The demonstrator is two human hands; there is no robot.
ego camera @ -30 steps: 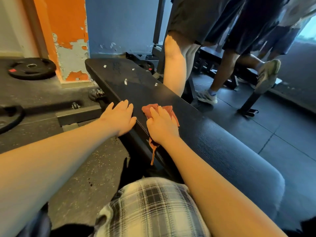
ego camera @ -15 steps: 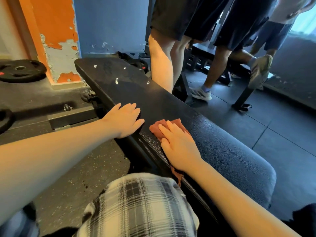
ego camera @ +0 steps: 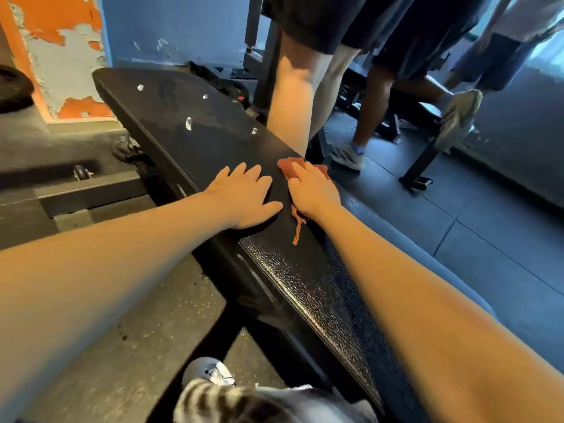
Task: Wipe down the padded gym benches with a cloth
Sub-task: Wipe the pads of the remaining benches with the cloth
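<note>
A long black padded bench [ego camera: 195,141] runs from the near right to the far left, with small white tears in its far half. My right hand [ego camera: 314,190] lies flat on a reddish-brown cloth [ego camera: 288,167] near the bench's right edge, fingers straight and pressing it onto the pad. A frayed strand of the cloth [ego camera: 296,228] trails toward me. My left hand [ego camera: 244,198] rests flat on the pad just left of the cloth, fingers spread.
A person's bare leg [ego camera: 293,102] stands right against the bench's far right side. Other people's legs and a shoe [ego camera: 459,116] are at the back right, by another bench frame [ego camera: 419,169]. A weight plate [ego camera: 12,87] lies far left. An orange peeling wall [ego camera: 61,50] stands behind.
My right hand has slid the cloth away from me and across to the bench's right edge. My left hand has moved from the left edge onto the pad's top.
</note>
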